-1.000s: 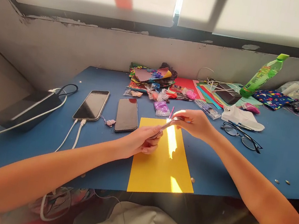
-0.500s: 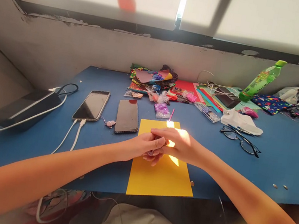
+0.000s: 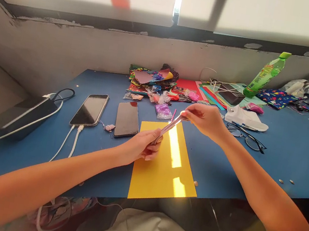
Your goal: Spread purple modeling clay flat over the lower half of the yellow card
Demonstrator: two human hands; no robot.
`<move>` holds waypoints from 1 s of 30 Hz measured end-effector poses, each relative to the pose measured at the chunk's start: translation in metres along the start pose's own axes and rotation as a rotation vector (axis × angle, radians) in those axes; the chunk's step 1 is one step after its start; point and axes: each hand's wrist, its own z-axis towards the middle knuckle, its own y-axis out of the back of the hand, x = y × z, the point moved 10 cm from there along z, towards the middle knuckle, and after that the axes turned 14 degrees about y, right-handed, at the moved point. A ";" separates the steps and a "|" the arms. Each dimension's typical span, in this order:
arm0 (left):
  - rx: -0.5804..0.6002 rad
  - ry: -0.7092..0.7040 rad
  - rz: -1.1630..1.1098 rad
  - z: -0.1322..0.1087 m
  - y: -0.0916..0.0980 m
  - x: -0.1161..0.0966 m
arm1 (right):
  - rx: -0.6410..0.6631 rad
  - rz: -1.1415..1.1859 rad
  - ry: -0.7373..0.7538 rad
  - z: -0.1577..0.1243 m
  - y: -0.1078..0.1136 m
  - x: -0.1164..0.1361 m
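Observation:
A thin shiny strip is stretched between my two hands above a yellow sheet of paper on the blue table. My left hand is closed around the strip's lower end over the sheet's left side. My right hand pinches its upper end above the sheet's far edge. What the strip is made of I cannot make out. A small pink stick lies just beyond the sheet.
Two phones lie left of the sheet, one on a white cable; a black box sits farther left. Craft scraps, coloured paper, glasses and a green bottle crowd the back right.
Half a second ago my hands were clasped together low over the sheet. Now they have drawn apart, the right one up and away, with the strip stretched between them.

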 end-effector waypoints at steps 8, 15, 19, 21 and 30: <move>0.029 -0.036 -0.171 -0.002 -0.004 -0.005 | -0.024 0.009 0.136 -0.013 -0.026 0.041; -0.017 -0.043 -0.076 -0.002 -0.003 -0.002 | 0.280 0.133 0.369 -0.031 -0.080 0.077; -0.075 -0.053 -0.088 -0.001 0.007 0.000 | 0.265 0.208 0.317 -0.024 -0.070 0.064; -0.104 -0.047 -0.080 -0.002 0.012 0.000 | 0.185 0.184 0.313 -0.021 -0.059 0.059; -0.137 -0.051 -0.073 -0.004 0.013 -0.005 | 0.086 0.319 0.334 -0.022 -0.047 0.068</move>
